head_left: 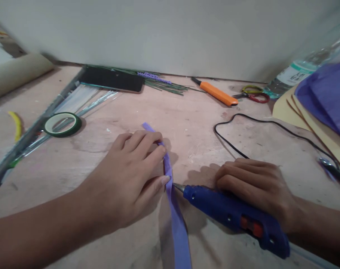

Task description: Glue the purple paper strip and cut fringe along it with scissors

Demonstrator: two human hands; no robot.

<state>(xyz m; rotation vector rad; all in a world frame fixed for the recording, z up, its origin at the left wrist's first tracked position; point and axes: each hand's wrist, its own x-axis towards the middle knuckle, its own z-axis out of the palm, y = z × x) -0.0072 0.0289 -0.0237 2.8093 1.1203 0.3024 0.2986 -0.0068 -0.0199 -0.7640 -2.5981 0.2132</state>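
Purple, thin and slightly creased, a strip [177,213] of what looks like paper or cloth runs down the middle of my view, on the pale wooden counter [198,127] at its upper part and past the bottom edge. My left hand [136,168] holds it, thumb and fingers closed on its upper stretch. My right hand [256,186] is curled around a blue glue gun [214,207], whose metal nozzle points at the strip's right edge beside the left thumb; whether it touches, I cannot tell.

I judge this piece to be partway. Near the fingers the strip is narrow and seems folded, so that part looks dealt with; below the nozzle it widens and lies flatter, so that length appears left to do. I see no glue bead, so how much is stuck is unclear.

Toward the back wall, a knobbly purple length [154,77] among green stems [177,89] looks finished. At far right, purple sheets [327,97] seem to be unused material.
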